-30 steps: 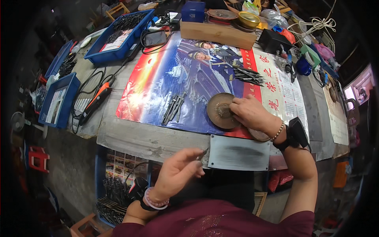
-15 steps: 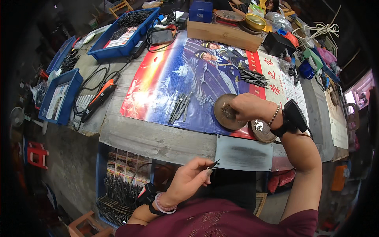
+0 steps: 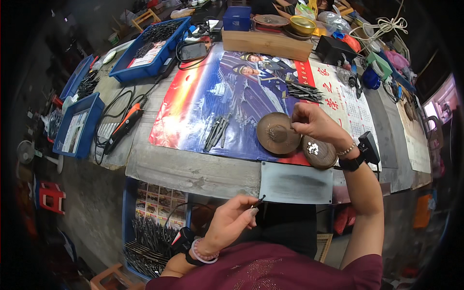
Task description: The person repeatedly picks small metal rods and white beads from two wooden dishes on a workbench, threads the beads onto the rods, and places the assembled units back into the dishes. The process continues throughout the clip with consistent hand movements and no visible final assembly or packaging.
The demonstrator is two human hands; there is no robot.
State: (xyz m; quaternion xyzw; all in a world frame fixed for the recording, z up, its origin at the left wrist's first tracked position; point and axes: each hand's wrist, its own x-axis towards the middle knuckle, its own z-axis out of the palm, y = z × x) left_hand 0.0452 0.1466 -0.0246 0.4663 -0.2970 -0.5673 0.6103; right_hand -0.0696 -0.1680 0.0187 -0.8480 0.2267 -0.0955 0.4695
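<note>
Head view: left hand [image 3: 229, 223] pinches a thin dark piece [image 3: 260, 200] in its fingers [image 3: 244, 200], by the grey plate [image 3: 296, 181] at the near edge of the counter [image 3: 193, 172]; right hand [image 3: 317, 124] hovers over the right rim of a round brown dish [image 3: 285, 144], fingers drawn together, whether on anything I cannot tell

Grey floor [image 3: 89, 195], patchy. Red stool [image 3: 51, 198] on it, left of grey worktable [image 3: 193, 175]. I see dimness far left, bright pinkish opening [image 3: 442, 102] right.
</note>
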